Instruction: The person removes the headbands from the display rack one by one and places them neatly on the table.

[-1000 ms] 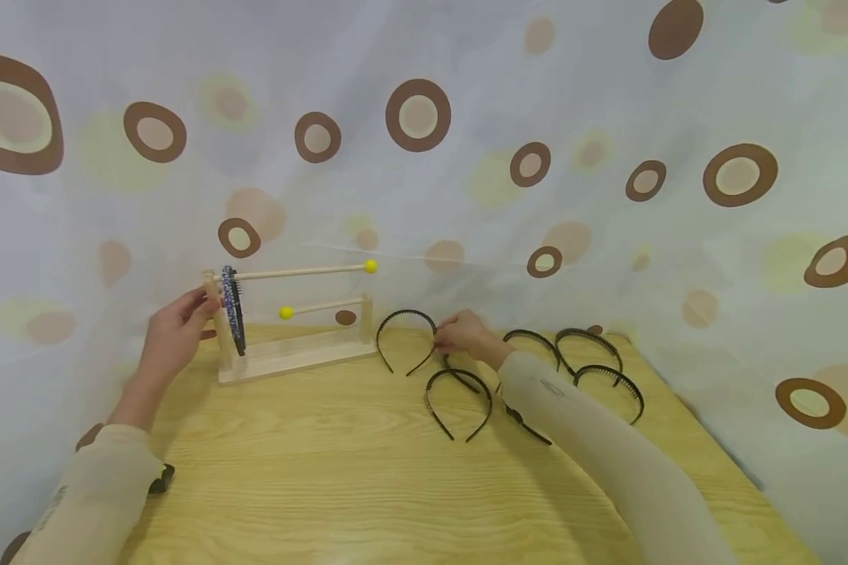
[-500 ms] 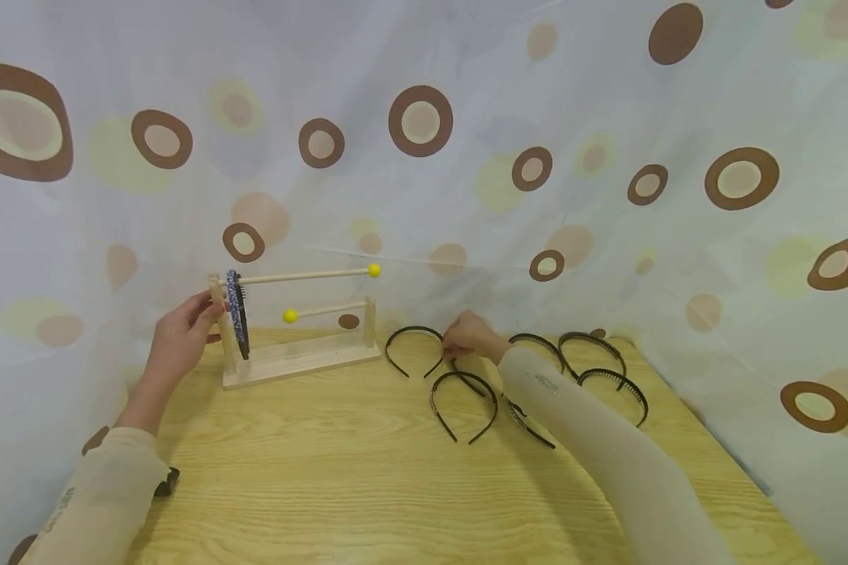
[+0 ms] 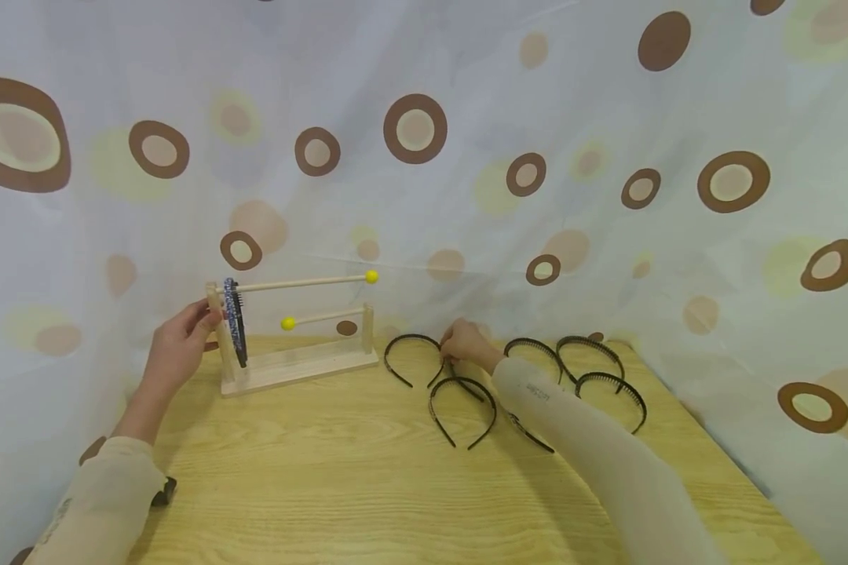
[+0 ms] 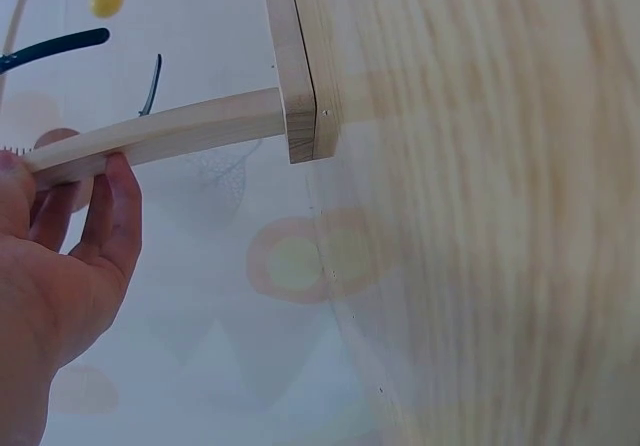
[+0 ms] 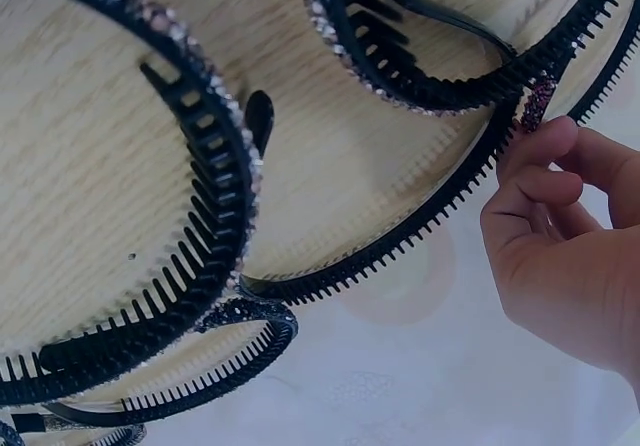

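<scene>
A pale wooden rack (image 3: pixel 304 367) with two yellow-tipped rods stands at the back left. One headband with blue glitter (image 3: pixel 233 323) hangs on its upper rod beside the left post. My left hand (image 3: pixel 175 345) grips that post (image 4: pixel 180 131), fingers on one side and thumb on the other. At the back of the table my right hand (image 3: pixel 465 343) pinches a black toothed headband (image 5: pixel 420 221), fingertips at a glittery stretch of it. Its far end is partly hidden. A headband (image 3: pixel 411 339) stands just left of that hand, another (image 3: pixel 462 382) in front of it.
Several more black headbands (image 3: pixel 611 378) stand to the right on the wood-grain table (image 3: pixel 367 486), one of them (image 3: pixel 533 435) partly behind the right sleeve (image 3: pixel 586 439). A dotted curtain (image 3: pixel 424 204) rises directly behind and beside the table.
The view has tilted slightly, shifting everything a little. Both hands stay in much the same places, the left at the rack post and the right at the headband.
</scene>
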The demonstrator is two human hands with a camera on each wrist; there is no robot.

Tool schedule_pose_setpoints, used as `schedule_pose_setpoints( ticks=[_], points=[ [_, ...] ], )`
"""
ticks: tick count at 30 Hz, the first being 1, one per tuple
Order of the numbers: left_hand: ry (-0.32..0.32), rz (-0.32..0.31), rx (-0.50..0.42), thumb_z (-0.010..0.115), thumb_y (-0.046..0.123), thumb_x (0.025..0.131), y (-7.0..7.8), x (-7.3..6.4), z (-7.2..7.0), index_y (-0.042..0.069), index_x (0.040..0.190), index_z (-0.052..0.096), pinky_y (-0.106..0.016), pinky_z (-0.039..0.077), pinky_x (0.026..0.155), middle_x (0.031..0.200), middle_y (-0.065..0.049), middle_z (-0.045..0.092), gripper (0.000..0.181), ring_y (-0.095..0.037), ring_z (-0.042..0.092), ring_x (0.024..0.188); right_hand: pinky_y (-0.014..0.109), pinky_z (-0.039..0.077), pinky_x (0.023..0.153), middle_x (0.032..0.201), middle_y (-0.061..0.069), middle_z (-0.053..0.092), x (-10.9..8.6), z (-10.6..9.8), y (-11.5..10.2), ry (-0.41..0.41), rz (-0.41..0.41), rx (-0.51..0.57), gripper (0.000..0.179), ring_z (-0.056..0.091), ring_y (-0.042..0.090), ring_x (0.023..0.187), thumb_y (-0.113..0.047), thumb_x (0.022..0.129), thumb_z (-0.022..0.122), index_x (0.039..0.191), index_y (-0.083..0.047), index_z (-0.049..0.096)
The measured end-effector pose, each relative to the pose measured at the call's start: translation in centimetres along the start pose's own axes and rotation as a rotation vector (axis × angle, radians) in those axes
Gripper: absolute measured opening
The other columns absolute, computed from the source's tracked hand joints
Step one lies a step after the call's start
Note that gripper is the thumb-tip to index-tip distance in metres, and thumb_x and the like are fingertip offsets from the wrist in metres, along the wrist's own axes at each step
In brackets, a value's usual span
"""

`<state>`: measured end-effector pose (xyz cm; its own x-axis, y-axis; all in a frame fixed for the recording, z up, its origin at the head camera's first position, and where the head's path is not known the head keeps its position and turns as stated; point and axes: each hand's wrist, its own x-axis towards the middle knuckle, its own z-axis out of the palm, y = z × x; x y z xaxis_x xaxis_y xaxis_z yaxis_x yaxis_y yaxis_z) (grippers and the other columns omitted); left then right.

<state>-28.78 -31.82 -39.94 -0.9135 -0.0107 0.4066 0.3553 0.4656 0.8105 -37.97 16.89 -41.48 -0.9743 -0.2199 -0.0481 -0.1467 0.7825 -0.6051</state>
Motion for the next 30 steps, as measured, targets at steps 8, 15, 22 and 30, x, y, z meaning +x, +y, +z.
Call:
schedule_pose_setpoints(
  ticks=[8, 15, 22, 30],
  points=[
    [0.009, 0.001, -0.013, 0.045, 0.039, 0.110, -0.2, -0.3, 0.0, -0.002, 0.152, 0.043, -0.026, 0.061, 0.077, 0.136, -0.030, 0.057, 0.058, -0.050, 0.056, 0.121, 0.033, 0.064, 0.066, 0.093, 0.022, 0.073, -0.6, -0.5, -0.6, 0.023, -0.011, -0.006, 0.023, 0.072, 0.028, 0.068, 0.004, 0.092, 0.064, 0.111, 0.015, 0.071],
    [0.011, -0.005, 0.008, 0.043, 0.040, 0.110, -0.2, -0.4, -0.2, -0.002, 0.151, 0.044, -0.036, 0.060, 0.081, 0.136, -0.029, 0.057, 0.059, -0.049, 0.056, 0.120, 0.045, 0.064, 0.077, 0.113, 0.025, 0.068, -1.0, -1.6, -1.7, 0.012, -0.033, 0.079, 0.028, 0.073, 0.037, 0.081, -0.006, 0.099, 0.065, 0.121, 0.012, 0.067],
    [0.004, -0.018, 0.002, 0.042, 0.040, 0.110, 0.0, -0.7, -0.2, -0.002, 0.153, 0.042, -0.031, 0.060, 0.080, 0.137, -0.029, 0.057, 0.060, -0.049, 0.055, 0.121, 0.048, 0.064, 0.075, 0.102, 0.018, 0.072, -2.2, -2.6, -4.5, -0.009, -0.137, 0.118, 0.031, 0.072, 0.034, 0.075, -0.025, 0.099, 0.071, 0.115, 0.001, 0.073],
    [0.007, -0.003, 0.001, 0.044, 0.039, 0.110, 0.4, -0.3, 0.0, -0.001, 0.153, 0.043, -0.024, 0.061, 0.077, 0.137, -0.029, 0.057, 0.059, -0.049, 0.057, 0.119, 0.034, 0.064, 0.071, 0.102, 0.007, 0.074, -4.4, -1.0, -9.6, -0.019, -0.287, 0.265, 0.029, 0.072, 0.022, 0.080, -0.032, 0.099, 0.071, 0.117, -0.010, 0.074]
  ],
)
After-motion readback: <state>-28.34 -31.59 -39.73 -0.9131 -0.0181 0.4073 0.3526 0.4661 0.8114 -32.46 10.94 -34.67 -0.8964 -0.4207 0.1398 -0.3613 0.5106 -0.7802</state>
